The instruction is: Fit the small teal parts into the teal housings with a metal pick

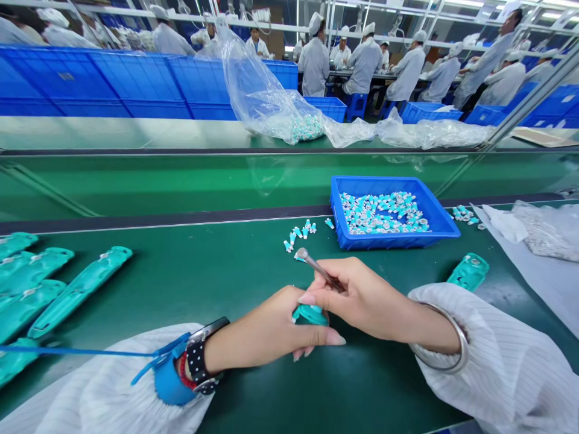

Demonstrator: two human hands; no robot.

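Observation:
My left hand [298,328] is closed around a teal plastic housing [311,314], mostly hidden by the fingers. Between the fingers of my right hand [357,295] is a slim metal tool [320,270] with a flat, rounded end pointing up and away. Its lower end is hidden by the hand, and both hands meet at the housing. Just beyond them lie several small teal-and-white parts [299,232] on the green table. More of these fill the bottom of a blue tray [393,242] behind my right hand.
Long teal housings [81,290] are lined up at the left; another teal piece [469,271] lies at the right. A blue cord [90,351] runs leftward from my left wrist. White sheeting and a plastic bag [554,232] cover the right edge. Beyond the bench rail sits a clear bag [289,117].

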